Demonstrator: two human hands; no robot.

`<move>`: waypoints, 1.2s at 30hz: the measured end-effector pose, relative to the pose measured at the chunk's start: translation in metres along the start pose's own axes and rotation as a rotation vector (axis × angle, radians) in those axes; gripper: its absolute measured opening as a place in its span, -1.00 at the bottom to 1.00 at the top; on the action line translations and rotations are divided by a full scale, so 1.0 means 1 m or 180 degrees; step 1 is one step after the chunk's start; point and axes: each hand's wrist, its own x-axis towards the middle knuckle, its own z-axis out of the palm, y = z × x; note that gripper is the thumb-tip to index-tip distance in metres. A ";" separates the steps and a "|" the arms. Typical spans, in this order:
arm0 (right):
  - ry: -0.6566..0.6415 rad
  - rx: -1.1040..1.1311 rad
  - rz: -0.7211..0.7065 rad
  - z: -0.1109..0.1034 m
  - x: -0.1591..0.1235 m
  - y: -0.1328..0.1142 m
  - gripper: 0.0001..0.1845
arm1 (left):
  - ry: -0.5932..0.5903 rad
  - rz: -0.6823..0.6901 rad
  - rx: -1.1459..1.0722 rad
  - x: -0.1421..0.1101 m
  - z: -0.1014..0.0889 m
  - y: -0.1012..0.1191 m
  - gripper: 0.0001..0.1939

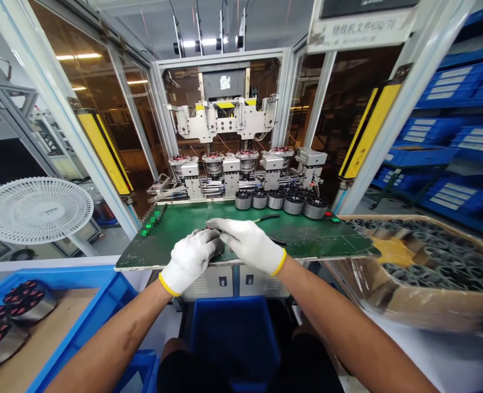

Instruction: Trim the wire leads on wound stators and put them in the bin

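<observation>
Head view: the white-gloved left hand (pixel 190 261) has its fingers (pixel 208 236) clenched over a small dark wired part (pixel 216 248) near the front of the green counter (pixel 327 240), centre frame. The right hand (pixel 249 244) lies touching it, fingers pinched inward; any grip cannot be told. A black-handled tool (pixel 268 218) lies just beyond; metal stator cores (pixel 284 203) stand in a row, upper centre.

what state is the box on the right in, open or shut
Open: the cardboard box has no lid over it, and rows of dark ring-shaped parts show inside.
</observation>
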 end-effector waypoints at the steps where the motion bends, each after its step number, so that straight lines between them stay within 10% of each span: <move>1: -0.0113 -0.0052 -0.0048 0.003 -0.001 0.004 -0.56 | -0.0003 -0.0019 -0.0011 0.000 -0.001 0.001 -0.70; 8: -0.0492 -0.1921 0.0766 0.032 -0.021 0.000 -0.51 | 0.0142 0.0079 -0.0327 0.000 0.000 0.000 -0.67; 19: -0.0383 -0.1667 0.1191 0.037 -0.014 0.008 -0.60 | -0.0627 0.1028 0.0193 -0.009 -0.028 0.015 -0.68; 29: -0.0720 -0.1608 0.1262 0.052 -0.018 0.005 -0.70 | -0.0300 -0.1209 -0.2208 0.020 -0.036 0.003 -0.72; 36: -0.0966 -0.1560 0.1163 0.073 -0.016 -0.024 -0.80 | -0.0885 -0.0971 -0.1372 0.077 -0.041 0.010 -0.75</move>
